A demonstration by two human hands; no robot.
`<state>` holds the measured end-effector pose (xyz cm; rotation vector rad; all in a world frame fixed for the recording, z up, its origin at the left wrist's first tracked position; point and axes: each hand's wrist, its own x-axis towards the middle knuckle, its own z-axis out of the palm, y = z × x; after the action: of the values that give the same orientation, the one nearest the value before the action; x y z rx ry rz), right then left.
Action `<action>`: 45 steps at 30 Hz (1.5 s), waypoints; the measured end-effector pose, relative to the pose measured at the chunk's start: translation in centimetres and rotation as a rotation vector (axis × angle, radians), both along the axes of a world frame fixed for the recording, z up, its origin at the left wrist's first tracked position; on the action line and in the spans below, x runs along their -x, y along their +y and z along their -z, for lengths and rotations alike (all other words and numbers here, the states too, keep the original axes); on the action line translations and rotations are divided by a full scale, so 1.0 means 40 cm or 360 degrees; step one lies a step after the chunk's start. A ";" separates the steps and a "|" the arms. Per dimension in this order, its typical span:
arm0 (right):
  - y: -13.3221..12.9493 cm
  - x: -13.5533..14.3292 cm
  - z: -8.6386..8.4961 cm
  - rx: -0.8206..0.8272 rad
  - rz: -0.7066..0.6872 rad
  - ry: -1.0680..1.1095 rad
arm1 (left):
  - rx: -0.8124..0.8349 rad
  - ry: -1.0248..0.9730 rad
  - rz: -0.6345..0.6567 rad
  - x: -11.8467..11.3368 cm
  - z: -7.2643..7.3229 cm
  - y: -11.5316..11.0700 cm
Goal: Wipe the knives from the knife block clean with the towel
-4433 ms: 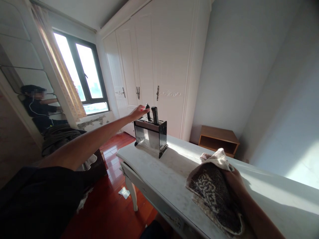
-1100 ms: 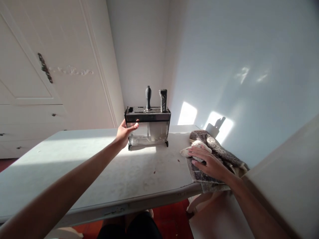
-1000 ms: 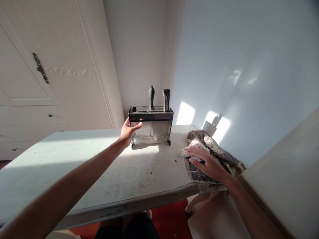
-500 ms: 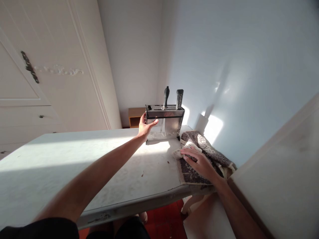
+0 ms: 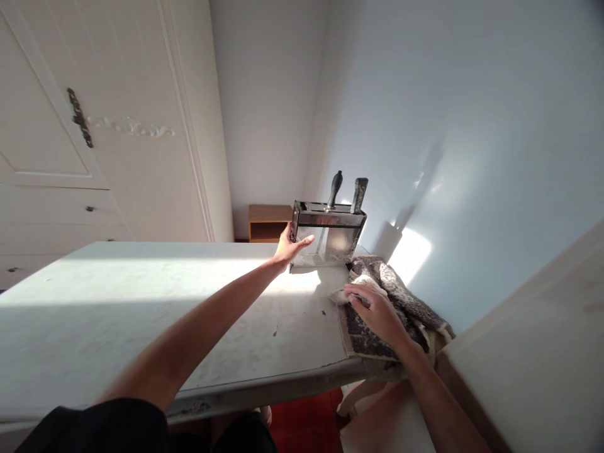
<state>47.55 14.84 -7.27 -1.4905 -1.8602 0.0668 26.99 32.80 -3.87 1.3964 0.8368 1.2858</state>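
Observation:
A clear-sided knife block (image 5: 328, 244) with a dark frame stands on the white table, leaning slightly right. Two black handles rise from its top, one a ribbed round handle (image 5: 336, 187), the other a flat knife handle (image 5: 359, 194). My left hand (image 5: 291, 244) grips the block's left end, thumb across the front face and fingers behind, mostly hidden. To the right, a patterned brown-and-cream towel (image 5: 365, 336) lies bunched at the table corner. On top of it is a pale cloth (image 5: 370, 283); my right hand (image 5: 372, 305) has its fingers closed on this cloth.
The white table (image 5: 226, 340) runs left, with small dark specks near its right end. A wooden cubby (image 5: 268, 214) stands behind it, and a white wardrobe (image 5: 141, 82) at left. A pale blue wall (image 5: 425, 82) borders the right side.
The view has shifted, and the knife block now tilts a little more to the right in my left hand. My right hand's fingers have curled more tightly on the pale cloth.

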 end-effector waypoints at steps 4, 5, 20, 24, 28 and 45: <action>0.009 0.047 -0.013 -0.0133 -0.0005 -0.0021 | 0.0240 -0.0021 0.0059 0.087 0.019 -0.046; 0.013 0.064 -0.016 -0.0152 -0.0022 -0.0019 | 0.0275 -0.0051 0.0123 0.116 0.022 -0.062; 0.136 0.436 -0.009 0.0391 -0.0798 0.0423 | 0.0820 -0.0376 0.0971 0.467 0.084 -0.194; 0.178 0.503 0.014 0.0524 -0.0942 0.0564 | 0.0882 -0.0302 0.0945 0.493 0.089 -0.173; 0.219 0.544 0.032 0.0519 -0.0854 0.0767 | 0.0882 -0.0151 0.0979 0.496 0.084 -0.151; 0.232 0.557 0.042 0.0355 -0.0650 0.0892 | 0.0669 0.0498 0.0736 0.466 0.067 -0.170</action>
<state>25.28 24.13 -8.94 -1.0542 -1.6851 0.8225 8.34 26.01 -6.56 1.3555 0.8645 0.5100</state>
